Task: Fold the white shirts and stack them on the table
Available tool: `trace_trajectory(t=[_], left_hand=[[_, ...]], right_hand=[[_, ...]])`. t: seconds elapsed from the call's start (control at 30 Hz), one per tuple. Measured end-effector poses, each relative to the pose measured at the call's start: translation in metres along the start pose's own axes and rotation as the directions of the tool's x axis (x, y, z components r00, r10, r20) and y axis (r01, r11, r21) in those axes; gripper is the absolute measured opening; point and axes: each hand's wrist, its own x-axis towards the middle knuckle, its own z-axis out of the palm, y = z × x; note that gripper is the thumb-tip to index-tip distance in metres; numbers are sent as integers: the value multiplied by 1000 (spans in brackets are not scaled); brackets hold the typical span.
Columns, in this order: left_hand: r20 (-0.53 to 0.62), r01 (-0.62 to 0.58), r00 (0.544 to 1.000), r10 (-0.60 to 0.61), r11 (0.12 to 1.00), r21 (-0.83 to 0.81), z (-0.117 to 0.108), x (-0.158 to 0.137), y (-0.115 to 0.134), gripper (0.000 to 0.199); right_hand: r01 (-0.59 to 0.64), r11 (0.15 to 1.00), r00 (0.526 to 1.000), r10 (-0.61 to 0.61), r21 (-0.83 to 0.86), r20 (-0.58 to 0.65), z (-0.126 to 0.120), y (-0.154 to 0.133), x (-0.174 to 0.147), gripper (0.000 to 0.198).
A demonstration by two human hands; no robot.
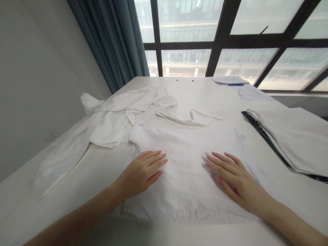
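A white piece of cloth, perhaps a garment (187,184), lies spread on the white table in front of me, its near edge slightly wrinkled. On its left part my left hand (143,171) rests flat, fingers stretched to the right. My right hand (233,177) is over the right part, palm down and fingers extended; whether it fully touches the cloth I cannot tell. Neither hand grips anything. Behind the left hand lies a crumpled white garment (112,126) with a long sleeve-like part. A narrow white strip (179,119) lies just beyond the spread cloth.
At the right, a folded white cloth (294,136) lies on a black item (271,143). Papers (228,80) and a blue pen (235,84) are at the far right of the table (200,99). A blue curtain (112,41) and windows stand behind; a wall is left.
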Motion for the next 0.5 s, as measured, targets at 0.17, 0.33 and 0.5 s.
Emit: trace_trajectory(t=[0.17, 0.33, 0.5], left_hand=[[126, -148, 979, 158, 985, -83, -4, 4, 29, 42], [264, -169, 942, 205, 974, -153, -7, 6, 41, 61], [264, -189, 937, 228, 968, -165, -7, 5, 35, 60]], right_hand=[[13, 1000, 986, -17, 25, 167, 3, -7, 3, 52], [-18, 998, 977, 4, 66, 213, 1, -6, 4, 56], [-74, 997, 973, 64, 37, 222, 2, -6, 3, 54]])
